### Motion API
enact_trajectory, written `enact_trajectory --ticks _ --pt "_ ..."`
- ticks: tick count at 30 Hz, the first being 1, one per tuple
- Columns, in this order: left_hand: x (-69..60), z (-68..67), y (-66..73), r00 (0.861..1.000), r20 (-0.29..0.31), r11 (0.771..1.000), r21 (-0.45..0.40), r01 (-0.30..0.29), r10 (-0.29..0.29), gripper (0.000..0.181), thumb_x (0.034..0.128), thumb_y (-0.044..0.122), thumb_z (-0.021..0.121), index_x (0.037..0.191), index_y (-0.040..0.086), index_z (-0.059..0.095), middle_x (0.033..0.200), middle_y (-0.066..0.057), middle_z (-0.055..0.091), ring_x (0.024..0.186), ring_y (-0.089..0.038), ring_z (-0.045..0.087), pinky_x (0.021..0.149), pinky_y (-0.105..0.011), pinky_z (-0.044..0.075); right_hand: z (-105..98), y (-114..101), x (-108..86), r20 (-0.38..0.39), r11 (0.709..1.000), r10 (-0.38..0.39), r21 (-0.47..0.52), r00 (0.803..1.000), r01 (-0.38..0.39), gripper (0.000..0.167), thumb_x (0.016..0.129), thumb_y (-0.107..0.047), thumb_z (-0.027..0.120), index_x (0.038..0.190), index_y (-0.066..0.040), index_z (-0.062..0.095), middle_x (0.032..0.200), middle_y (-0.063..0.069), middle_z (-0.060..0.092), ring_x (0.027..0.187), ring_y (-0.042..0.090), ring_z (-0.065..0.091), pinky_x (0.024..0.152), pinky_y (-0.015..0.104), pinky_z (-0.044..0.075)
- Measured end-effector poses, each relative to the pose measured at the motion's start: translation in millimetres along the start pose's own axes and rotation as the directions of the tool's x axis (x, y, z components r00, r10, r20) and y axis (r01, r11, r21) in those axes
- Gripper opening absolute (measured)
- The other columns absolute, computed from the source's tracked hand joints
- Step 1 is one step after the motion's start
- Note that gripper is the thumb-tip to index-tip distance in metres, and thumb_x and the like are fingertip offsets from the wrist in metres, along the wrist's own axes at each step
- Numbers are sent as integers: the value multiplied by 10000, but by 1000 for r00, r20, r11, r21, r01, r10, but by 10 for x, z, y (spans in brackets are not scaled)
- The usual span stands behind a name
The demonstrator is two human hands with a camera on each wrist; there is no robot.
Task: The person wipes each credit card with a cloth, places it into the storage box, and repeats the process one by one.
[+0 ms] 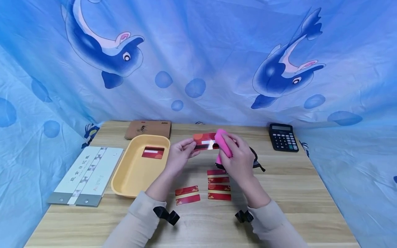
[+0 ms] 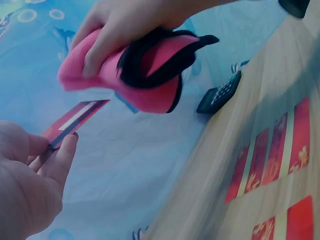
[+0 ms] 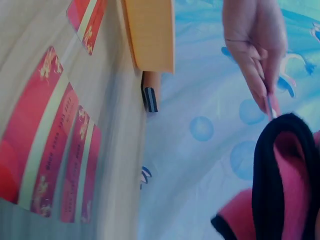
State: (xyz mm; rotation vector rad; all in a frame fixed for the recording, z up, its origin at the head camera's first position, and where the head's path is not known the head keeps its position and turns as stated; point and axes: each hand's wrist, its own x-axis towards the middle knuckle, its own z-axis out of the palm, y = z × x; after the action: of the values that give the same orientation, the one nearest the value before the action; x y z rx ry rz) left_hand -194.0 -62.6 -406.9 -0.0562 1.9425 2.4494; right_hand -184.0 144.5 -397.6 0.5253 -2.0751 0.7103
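Note:
My left hand (image 1: 178, 155) pinches a red bank card (image 1: 201, 142) by its left end, with its dark magnetic strip and white panel showing. A pink cloth (image 1: 224, 143) with black edging is gripped in my right hand (image 1: 240, 156), folded over at the card's right end. In the left wrist view, the cloth (image 2: 145, 85) hangs just above the card (image 2: 75, 120); whether they touch I cannot tell. Below the hands, red bank cards with pale stripes lie on the table: one card (image 1: 187, 199) at left, two cards (image 1: 219, 196) at right.
A yellow tray (image 1: 133, 191) at left holds another red card (image 1: 153, 152), strip side up. Behind it lies a brown wallet (image 1: 149, 129). A white-and-grey ledger (image 1: 87, 175) sits left of the tray, and a black calculator (image 1: 283, 137) at the back right. Blue dolphin-print curtain surrounds the table.

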Motion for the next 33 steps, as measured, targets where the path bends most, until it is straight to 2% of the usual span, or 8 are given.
enact_trajectory --ticks 5,10,14,17,20,24,27,33 --pt "-30 161 -30 998 44 998 -31 -47 49 333 1014 1 579 1321 -127 576 1210 -302 659 967 -257 739 841 -302 602 133 -160 42 130 991 -32 -125 991 49 416 832 -155 721 1240 -73 726 1194 158 685 990 355 685 669 487 618" --pt "-34 226 -53 993 30 993 8 -115 115 312 1002 -43 546 1302 -79 621 1185 -241 692 963 -160 723 847 -277 601 212 -357 14 208 989 -123 -52 970 136 438 845 -177 693 1271 -74 709 1231 182 653 974 341 685 602 438 614" --pt "-52 189 -37 991 52 993 -2 -120 120 316 996 -65 535 1301 -81 619 1179 -256 687 966 -189 732 867 -295 597 210 -363 -18 186 986 -154 -32 970 163 454 818 -139 718 1269 -91 716 1227 169 662 974 339 689 634 438 622" --pt "-71 144 -23 991 64 993 -43 -112 114 301 1004 -53 557 1295 -114 603 1192 -287 673 1000 -272 730 864 -317 597 195 -274 -28 138 990 -67 -115 988 83 467 798 -101 739 1265 -103 719 1217 148 671 1006 342 684 676 459 619" --pt "-84 106 -19 990 81 992 -38 -117 119 295 1003 -40 573 1283 -129 602 1186 -297 671 1012 -335 722 846 -319 600 191 -216 -50 105 988 11 -155 994 6 461 794 -87 732 1255 -79 719 1210 146 670 1007 342 684 626 451 607" --pt "-91 118 -50 978 158 987 56 -148 138 292 1011 -26 562 1287 -109 614 1164 -276 688 1015 -313 724 853 -314 603 194 -284 -132 128 994 -62 -81 990 72 464 814 -147 704 1268 -48 706 1221 176 654 966 342 689 549 427 589" --pt "-116 142 -77 972 180 977 123 -175 151 295 1003 -31 556 1283 -83 633 1140 -243 707 992 -271 730 847 -304 606 202 -355 -193 134 990 -135 -12 982 137 462 826 -165 698 1275 -58 705 1224 183 649 934 332 694 535 415 588" --pt "-178 84 -93 972 182 983 77 -165 149 260 1006 -27 572 1235 -136 631 1148 -299 685 1014 -353 718 861 -337 600 228 -218 -258 75 996 -72 -55 995 76 408 835 -115 685 1239 -79 731 1184 146 675 975 330 694 597 444 611"
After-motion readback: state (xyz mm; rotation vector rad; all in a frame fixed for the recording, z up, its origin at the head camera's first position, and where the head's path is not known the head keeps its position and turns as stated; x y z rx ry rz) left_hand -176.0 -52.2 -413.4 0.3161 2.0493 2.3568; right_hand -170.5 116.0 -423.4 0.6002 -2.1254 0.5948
